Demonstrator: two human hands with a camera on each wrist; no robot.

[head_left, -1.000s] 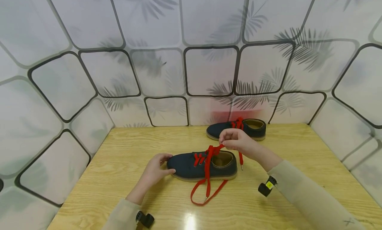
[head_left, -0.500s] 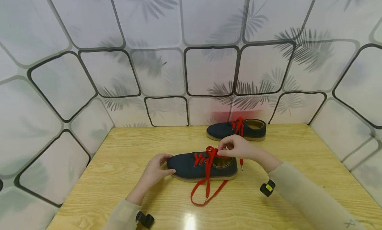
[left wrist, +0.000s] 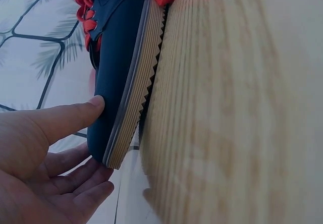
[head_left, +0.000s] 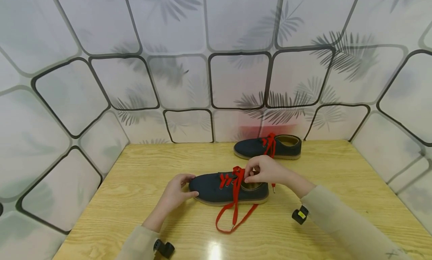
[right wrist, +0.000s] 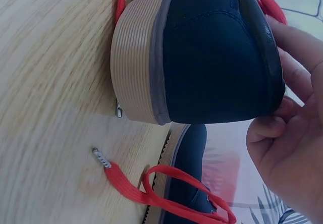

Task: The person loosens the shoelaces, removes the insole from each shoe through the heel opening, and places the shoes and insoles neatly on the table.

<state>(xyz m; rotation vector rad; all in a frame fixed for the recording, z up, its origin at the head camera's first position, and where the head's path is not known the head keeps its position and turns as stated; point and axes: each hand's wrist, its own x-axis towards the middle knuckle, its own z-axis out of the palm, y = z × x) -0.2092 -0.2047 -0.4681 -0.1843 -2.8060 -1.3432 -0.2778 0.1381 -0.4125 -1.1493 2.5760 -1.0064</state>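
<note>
A dark blue lace-up shoe [head_left: 206,187] with a tan ridged sole stands on the table, its toe to the left. My left hand [head_left: 173,192] holds the toe, with the thumb [left wrist: 83,115] on one side and fingers around the tip. Above the shoe's opening, my right hand [head_left: 268,172] has its fingers bent beside the knot of the red shoelace [head_left: 236,192]. In the right wrist view a strand of lace [right wrist: 270,2] runs to those fingers, whose tips are partly hidden behind the heel [right wrist: 217,72]. A loop of lace hangs onto the table in front.
A matching blue shoe [head_left: 251,149] with red laces stands behind, against the patterned backdrop [head_left: 236,80]; one metal-tipped lace end trails from it. The wooden table [head_left: 141,162] is enclosed by the backdrop at the back and both sides.
My right hand has come down from above the knot to the shoe's opening, and the lace strand it pulled up is lowered. My left hand and the shoe stay in place.
</note>
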